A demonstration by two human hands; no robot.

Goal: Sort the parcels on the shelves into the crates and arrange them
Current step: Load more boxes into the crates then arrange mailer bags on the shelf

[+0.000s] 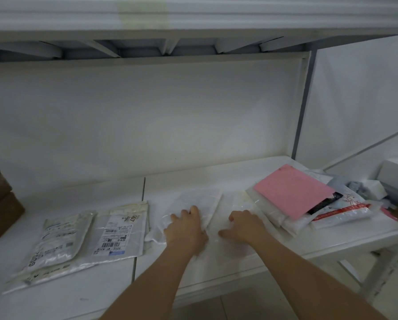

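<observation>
Head view: both hands press on flat parcels on the white shelf (pixel 216 179).
The left hand (pixel 186 229) lies flat on a translucent white plastic mailer (pixel 193 199); the right hand (pixel 244 225), fingers curled, gathers a clear plastic mailer (pixel 235 202), likely for lifting.

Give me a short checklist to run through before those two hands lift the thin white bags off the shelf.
1. Left hand on the thin white plastic parcel: ok.
2. Right hand on the translucent flat bag beside it: ok.
3. Firm grip on either bag: cannot tell.
4. Pink flat envelope pile apart from the hands: ok.
5. Labelled white mailers on the left apart: ok.
6. Crate to drop into: cannot tell, none clearly in view.
</observation>
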